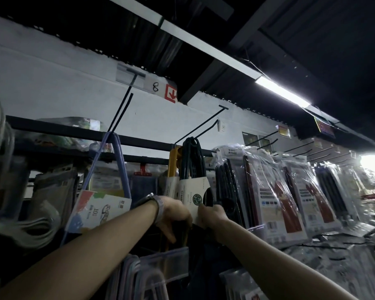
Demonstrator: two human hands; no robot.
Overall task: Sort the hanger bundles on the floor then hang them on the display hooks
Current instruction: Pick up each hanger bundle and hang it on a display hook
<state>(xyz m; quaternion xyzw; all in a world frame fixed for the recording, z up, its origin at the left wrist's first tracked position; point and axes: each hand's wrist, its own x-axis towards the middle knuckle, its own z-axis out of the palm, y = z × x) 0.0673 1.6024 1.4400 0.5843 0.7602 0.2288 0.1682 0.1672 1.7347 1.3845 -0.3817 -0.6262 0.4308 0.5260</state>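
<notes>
A bundle of dark hangers [193,161] with a cream paper band [193,191] hangs from a black display hook [200,124] on the wall. My left hand [173,213], with a watch on the wrist, grips the bundle's lower left side. My right hand [211,215] is closed on the band's lower right edge. A yellow hanger bundle [173,161] hangs just behind on the left. A lilac hanger bundle [117,169] with a printed card hangs from the hook on the left [121,111].
Plastic-wrapped hanger packs [275,191] crowd the hooks to the right. Pale hangers [0,137] hang at the far left, and more bundles [147,276] hang below my arms. A black rail [139,144] crosses the wall. Several bare hooks [266,137] jut out at right.
</notes>
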